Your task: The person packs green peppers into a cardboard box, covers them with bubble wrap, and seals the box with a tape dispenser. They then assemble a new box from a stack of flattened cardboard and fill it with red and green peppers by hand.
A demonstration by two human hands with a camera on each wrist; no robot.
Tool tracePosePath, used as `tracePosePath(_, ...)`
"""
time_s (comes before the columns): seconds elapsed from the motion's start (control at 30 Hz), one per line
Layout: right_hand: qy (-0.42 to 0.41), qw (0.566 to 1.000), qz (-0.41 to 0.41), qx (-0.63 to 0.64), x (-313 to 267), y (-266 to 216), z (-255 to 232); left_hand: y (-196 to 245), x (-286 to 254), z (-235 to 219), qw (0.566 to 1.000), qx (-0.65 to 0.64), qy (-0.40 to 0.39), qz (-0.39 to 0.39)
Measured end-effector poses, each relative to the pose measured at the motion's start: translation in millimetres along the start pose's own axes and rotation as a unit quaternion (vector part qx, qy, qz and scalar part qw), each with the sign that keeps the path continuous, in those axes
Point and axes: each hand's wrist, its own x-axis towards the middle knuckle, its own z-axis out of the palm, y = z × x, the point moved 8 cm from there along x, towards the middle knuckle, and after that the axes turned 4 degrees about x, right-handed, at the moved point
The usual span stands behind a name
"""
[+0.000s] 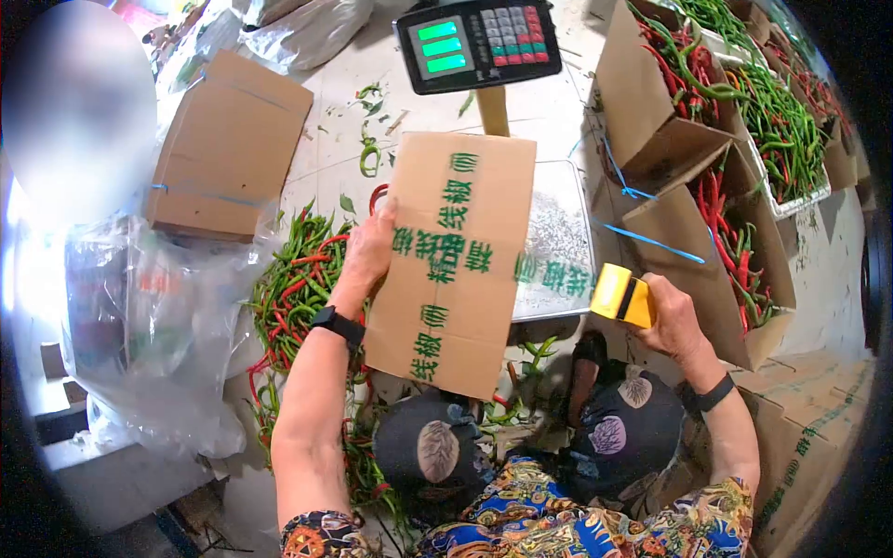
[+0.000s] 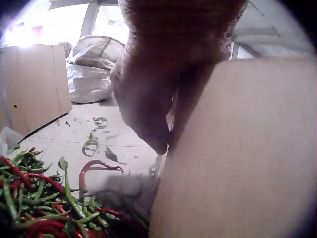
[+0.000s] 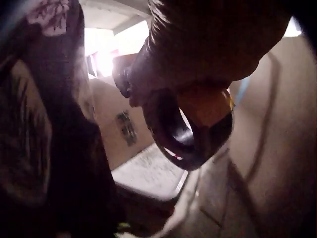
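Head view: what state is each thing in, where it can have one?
Left hand, gripping the cardboard piece's edge
Cardboard piece, marked with green lettering
Right hand, holding the yellow dispenser
Yellow dispenser, held beside the cardboard piece
Clear tape, stretched toward the dispenser
Scale display, lit green; digits unreadable
Pepper heap, loose
Front pepper carton, open, filled
Nearer white crate, open, filled

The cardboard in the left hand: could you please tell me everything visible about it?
The cardboard is brown, flat, roughly rectangular, with green characters in crossing rows. Tilted, it hides part of the scale platform in the head view. The left hand grips its left edge; clear printed tape appears to stretch from its right side.
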Motion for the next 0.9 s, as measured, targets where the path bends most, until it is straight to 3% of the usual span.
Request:
tracePosePath(0.07, 0.014, 1.0, 0.02, -0.014, -38, 46, 13, -13, 2, 8, 0.991, -0.022, -0.06, -0.121)
tracePosePath(0.13, -0.004, 0.998, 0.055, 0.009, -72, 94, 34, -20, 1, 13, 0.988, 0.005, -0.077, -0.13)
tracePosePath(0.2, -0.015, 0.995, 0.09, 0.031, -84, 121, 64, -4, -1, 0, 0.995, -0.056, 0.013, -0.079)
tracePosePath(0.27, -0.074, 0.982, 0.142, 0.098, -85, 136, 97, -4, -4, 0, 0.989, -0.077, 0.002, -0.124)
tracePosePath(0.37, -0.115, 0.987, 0.106, 0.041, -37, 96, 109, -8, -7, -1, 0.977, -0.12, 0.012, -0.179)
tracePosePath(0.4, -0.134, 0.985, 0.104, -0.044, -18, 80, 114, -7, -6, -1, 0.977, -0.118, 0.008, -0.179)
tracePosePath(0.47, -0.153, 0.974, 0.133, -0.098, 14, 64, 129, -7, -4, -2, 0.983, -0.082, -0.011, -0.165)
tracePosePath(0.53, -0.11, 0.985, 0.084, -0.106, 41, 43, 136, -6, -3, -1, 0.983, -0.092, -0.013, -0.16)
tracePosePath(0.73, -0.149, 0.977, 0.052, -0.14, 77, 22, 165, -9, -4, 4, 0.982, -0.112, -0.013, -0.154)
tracePosePath(0.8, -0.155, 0.971, -0.018, -0.183, 84, 10, 166, -7, -1, 5, 0.984, -0.107, -0.017, -0.142)
tracePosePath(0.83, -0.137, 0.974, 0.022, -0.177, 88, 12, 166, -4, -3, 5, 0.982, -0.119, -0.015, -0.147)
tracePosePath(0.9, -0.144, 0.963, 0.006, -0.227, 96, -1, 168, 2, -4, 5, 0.979, -0.136, -0.013, -0.15)
